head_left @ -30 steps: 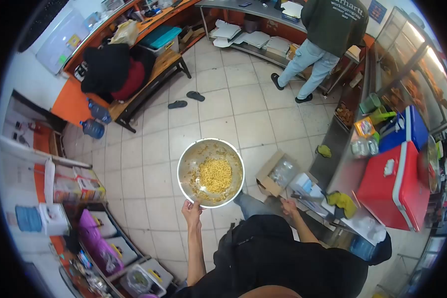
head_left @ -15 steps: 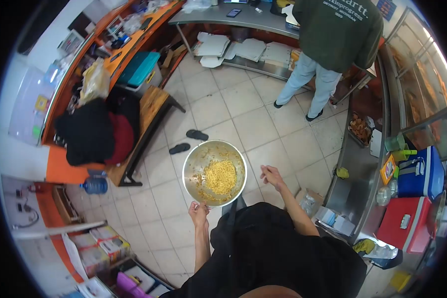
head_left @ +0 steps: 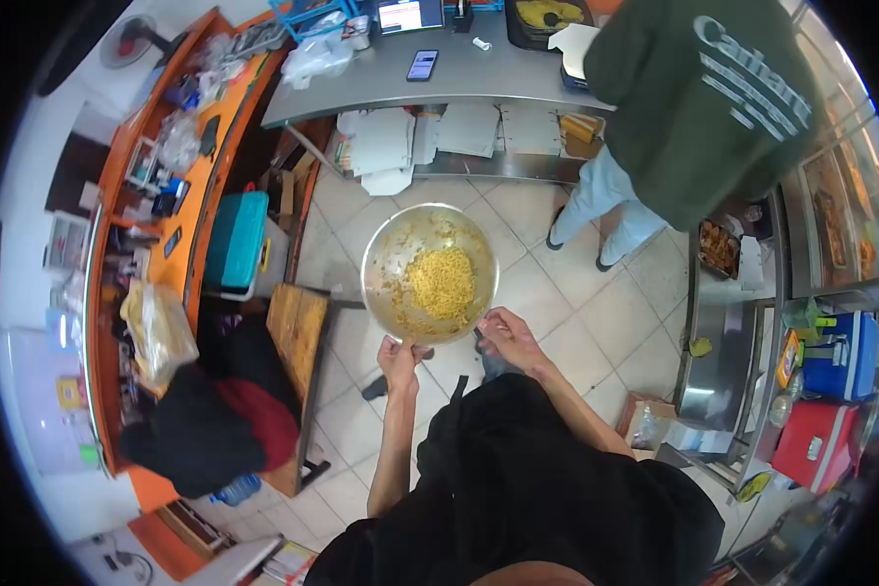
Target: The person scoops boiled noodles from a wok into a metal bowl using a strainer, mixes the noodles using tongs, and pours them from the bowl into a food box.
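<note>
A wide, round metal mixing bowl (head_left: 385,256) is held up in front of me above the tiled floor. In it lies a heap of yellow food (head_left: 441,283) that looks like small pieces or short noodles; brownish bits cling to the inner wall. My left hand (head_left: 400,364) grips the near rim, thumb on top. At the near right rim is my right hand (head_left: 508,338), its fingers closed at the edge of the bowl.
A person in a green sweatshirt (head_left: 713,107) stands ahead on the right by a steel table (head_left: 381,83). Another person in dark clothing (head_left: 205,430) sits left on a wooden bench (head_left: 295,322). Right are a steel counter (head_left: 728,342), blue cooler (head_left: 835,356) and red cooler (head_left: 813,444).
My right hand has come from free air to the bowl's rim. The view has shifted forward, bringing the steel table and standing person nearer. My left hand still holds the bowl.
</note>
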A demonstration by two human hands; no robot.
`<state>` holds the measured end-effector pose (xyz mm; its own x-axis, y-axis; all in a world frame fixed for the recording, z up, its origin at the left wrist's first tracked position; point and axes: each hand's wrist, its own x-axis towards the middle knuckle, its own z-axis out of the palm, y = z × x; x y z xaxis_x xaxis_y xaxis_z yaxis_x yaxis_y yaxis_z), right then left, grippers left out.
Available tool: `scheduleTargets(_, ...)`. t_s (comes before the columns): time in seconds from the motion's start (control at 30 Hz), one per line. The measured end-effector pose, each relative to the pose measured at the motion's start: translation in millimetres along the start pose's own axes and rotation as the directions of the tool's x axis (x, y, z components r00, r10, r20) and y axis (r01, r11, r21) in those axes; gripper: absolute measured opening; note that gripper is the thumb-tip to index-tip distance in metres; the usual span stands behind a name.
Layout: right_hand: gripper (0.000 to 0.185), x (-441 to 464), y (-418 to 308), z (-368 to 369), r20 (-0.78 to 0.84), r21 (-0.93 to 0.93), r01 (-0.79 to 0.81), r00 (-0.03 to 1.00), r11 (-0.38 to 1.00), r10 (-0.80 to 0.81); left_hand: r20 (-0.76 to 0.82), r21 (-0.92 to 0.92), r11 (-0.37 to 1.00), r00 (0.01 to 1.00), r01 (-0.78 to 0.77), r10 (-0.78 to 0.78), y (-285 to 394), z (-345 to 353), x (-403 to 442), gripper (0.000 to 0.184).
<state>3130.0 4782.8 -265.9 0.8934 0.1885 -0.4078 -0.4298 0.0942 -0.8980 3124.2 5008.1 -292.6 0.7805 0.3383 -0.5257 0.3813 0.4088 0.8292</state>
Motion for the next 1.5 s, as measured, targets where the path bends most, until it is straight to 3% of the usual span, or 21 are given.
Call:
scheduleTargets(0.17, 0.021, 131.1, -30.7, -4.4, -0.249, 0.197, 0.168, 0.962, 0.966, -0.116, 0.147, 0.087, 0.996, 0.989, 0.004, -0.017, 48.7, 77.0, 135.8, 0.015)
scheduleTargets(0.33, 0.014, 240.0, -114.1, -28.1, -0.551, 0.276, 0.265, 0.831, 0.924, -0.074, 0.392, 0.160, 0.986, 0.914, 0.045, -0.106, 112.9, 187.1, 249.3, 0.015)
scheduleTargets(0.43, 0.014, 274.6, -136.8, -46.0, -0.719, 0.200, 0.379, 0.683, 0.903, -0.127, 0.472, 0.289, 0.951, 0.847, 0.113, -0.244, 139.0, 245.3, 278.4, 0.017)
scheduleTargets(0.57, 0.012, 324.9, -167.9, -89.8, -0.885, 0.092, 0.423, 0.450, 0.902, -0.121, 0.612, 0.467, 0.876, 0.671, 0.119, -0.418, 149.6, 336.2, 335.5, 0.024)
scheduleTargets(0.6, 0.013, 334.8, -173.1, -97.8, -0.925, 0.039, 0.340, 0.369, 0.940, -0.095, 0.641, 0.515, 0.850, 0.606, 0.114, -0.470, 149.5, 352.4, 349.9, 0.029)
scheduleTargets(0.73, 0.015, 365.0, -201.3, -131.8, -0.974, -0.033, 0.346, 0.200, 0.938, -0.108, 0.674, 0.692, 0.721, 0.331, 0.030, -0.661, 166.3, 441.1, 402.4, 0.033)
scheduleTargets(0.83, 0.016, 381.1, -223.5, -160.8, -0.996, -0.064, 0.317, 0.034, 0.946, -0.079, 0.603, 0.775, 0.629, 0.225, 0.062, -0.765, 165.4, 501.2, 418.5, 0.032)
scheduleTargets(0.87, 0.017, 384.8, -232.2, -167.4, -0.996, -0.085, 0.276, -0.013, 0.958, -0.085, 0.645, 0.748, 0.661, 0.171, 0.054, -0.745, 149.2, 517.2, 430.0, 0.029)
scheduleTargets(0.97, 0.017, 398.0, -274.3, -188.3, -0.982, -0.150, 0.216, -0.143, 0.965, -0.121, 0.618, 0.757, 0.648, 0.231, 0.086, -0.752, 147.1, 577.8, 419.0, 0.024)
scheduleTargets(1.0, 0.017, 399.1, -283.8, -199.3, -0.978, -0.155, 0.191, -0.171, 0.969, -0.122, 0.642, 0.739, 0.667, 0.205, 0.090, -0.739, 138.7, 595.4, 417.3, 0.022)
scheduleTargets(1.13, 0.015, 402.9, -298.2, -256.8, -0.958, -0.192, 0.086, -0.234, 0.978, -0.167, 0.695, 0.698, 0.707, 0.131, 0.113, -0.707, 94.4, 653.8, 415.2, 0.018)
scheduleTargets(1.2, 0.016, 406.9, -315.3, -281.8, -0.950, -0.197, 0.041, -0.257, 0.980, -0.180, 0.686, 0.703, 0.700, 0.144, 0.124, -0.714, 85.1, 676.9, 408.6, 0.015)
scheduleTargets(1.33, 0.017, 425.7, -352.1, -316.1, -0.930, -0.211, -0.162, -0.269, 0.964, -0.249, 0.646, 0.714, 0.645, 0.099, 0.273, -0.757, 61.0, 708.4, 403.5, 0.010)
scheduleTargets(1.43, 0.017, 438.3, -372.6, -332.0, -0.946, -0.195, -0.195, -0.220, 0.961, -0.237, 0.627, 0.704, 0.601, 0.067, 0.378, -0.777, 52.6, 724.3, 406.0, 0.008)
scheduleTargets(1.5, 0.015, 443.6, -357.7, -354.2, -0.896, -0.311, -0.374, -0.191, 0.874, -0.401, 0.603, 0.709, 0.563, 0.049, 0.425, -0.796, 44.7, 729.7, 410.1, 0.008)
